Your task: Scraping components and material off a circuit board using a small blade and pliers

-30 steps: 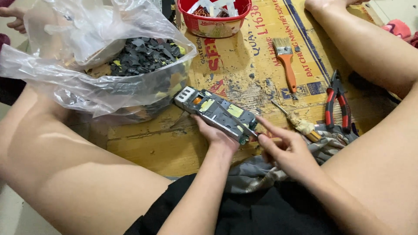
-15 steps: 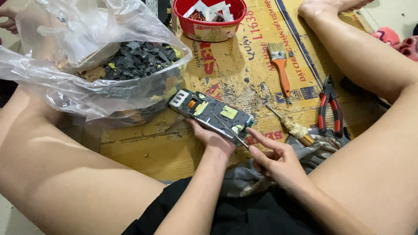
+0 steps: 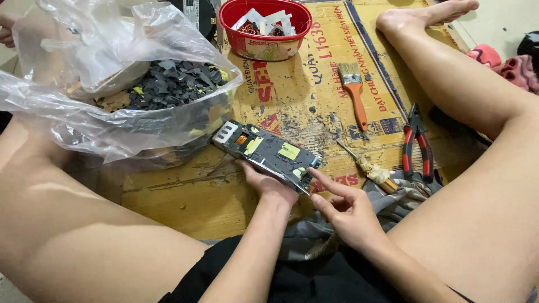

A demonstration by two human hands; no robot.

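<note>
The left hand (image 3: 268,184) grips a long circuit board (image 3: 265,151) from beneath; its fingers curl around the near edge, and the board lies tilted above the cardboard sheet (image 3: 314,84). The right hand (image 3: 347,212) sits at the board's right end, index finger (image 3: 323,180) extended and touching that corner, the remaining fingers loosely bent; whether the thumb pinches anything cannot be told. Just beyond the right fingers lies a screwdriver with a wrapped handle (image 3: 371,168), then red-handled pliers (image 3: 416,147) farther right. An orange-handled paintbrush (image 3: 355,95) lies beyond the board. Left of the left fingers stands a plastic-bag-lined container of dark fragments (image 3: 163,87). A red basket (image 3: 265,28) sits well beyond both hands.
</note>
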